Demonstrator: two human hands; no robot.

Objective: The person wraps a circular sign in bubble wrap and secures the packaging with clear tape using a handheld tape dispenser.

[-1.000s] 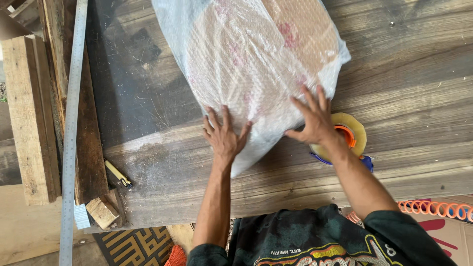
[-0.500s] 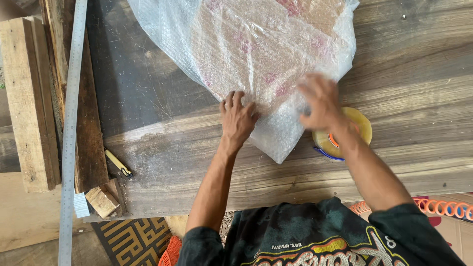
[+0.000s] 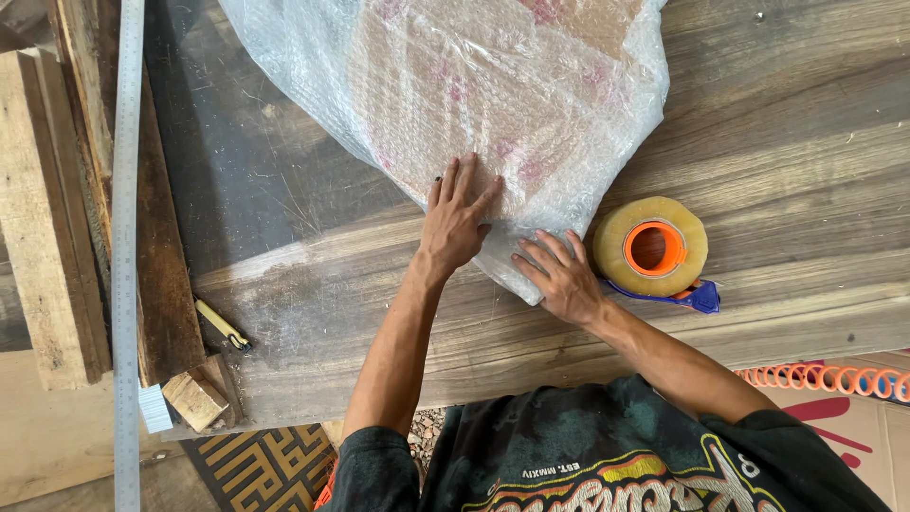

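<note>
Pressing hands pin bubble-wrapped parcel (image 3: 474, 104), corner pointing bodyward.

Bare tabletop (image 3: 313, 313) lies open left; tape roll (image 3: 651, 246) blocks the right hand (image 3: 561, 280) rightward.

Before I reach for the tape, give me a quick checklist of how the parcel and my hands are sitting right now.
1. Left hand flat on the bubble-wrapped parcel: ok.
2. Right hand pressing the parcel's near corner: ok.
3. Tape roll on the wooden table, beside the right hand, not touching it: ok.
4. Loose tape end ready to pull: cannot tell.
5. Wrap folded shut under the hands: cannot tell, hands cover it.
6. Small yellow tool lies clear of the parcel, at the table's left: ok.
</note>
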